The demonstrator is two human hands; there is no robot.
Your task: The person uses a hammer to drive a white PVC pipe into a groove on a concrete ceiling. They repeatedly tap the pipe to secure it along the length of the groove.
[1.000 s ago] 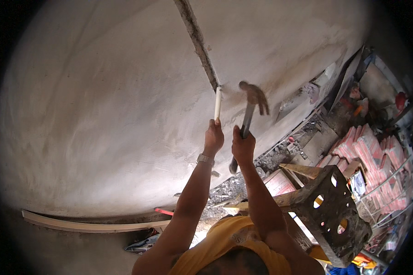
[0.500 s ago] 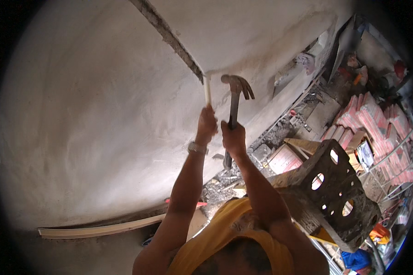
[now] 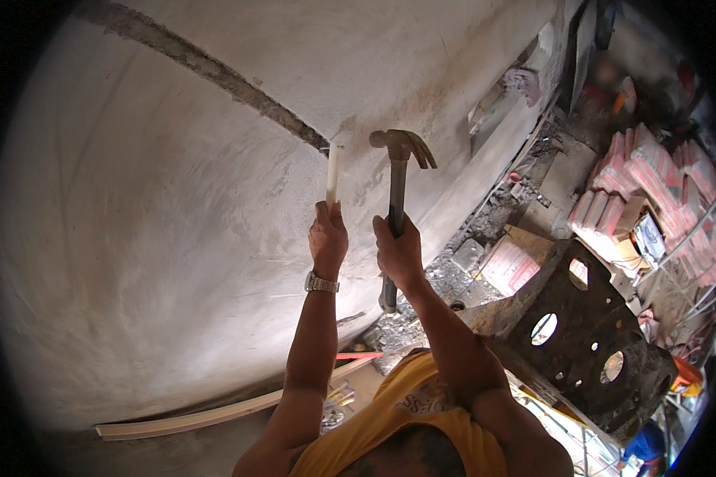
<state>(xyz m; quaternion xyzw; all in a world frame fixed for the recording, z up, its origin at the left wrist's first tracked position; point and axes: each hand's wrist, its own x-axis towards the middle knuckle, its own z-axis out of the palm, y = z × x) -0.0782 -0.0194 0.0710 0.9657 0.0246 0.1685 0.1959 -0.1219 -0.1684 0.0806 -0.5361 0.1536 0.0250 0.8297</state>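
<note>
A rough groove (image 3: pixel 239 87) is cut into the grey plastered wall (image 3: pixel 151 207). At its lower right end stands the tip of a slim white pipe (image 3: pixel 332 173). My left hand (image 3: pixel 328 238) is closed around the pipe's lower part, fingers wrapped. To the right, my right hand (image 3: pixel 399 253) grips a claw hammer (image 3: pixel 397 179) partway along its dark handle. The hammer is upright, its striking face turned toward the pipe and its claw pointing right. A gap separates hammer head and pipe. How the pipe's tip meets the wall cannot be made out.
A dark slab with round holes (image 3: pixel 589 342) stands close by my right arm. Beyond it are stacked pink-and-white packages (image 3: pixel 648 171) and rubble (image 3: pixel 485 230) along the wall's foot. A recess (image 3: pixel 497 107) opens in the wall. A pale strip (image 3: pixel 191 417) lies low at left.
The view has turned, and more of the groove shows, slanting farther left. Both hands sit slightly farther left in the picture. The gap between hammer head and pipe is a little wider.
</note>
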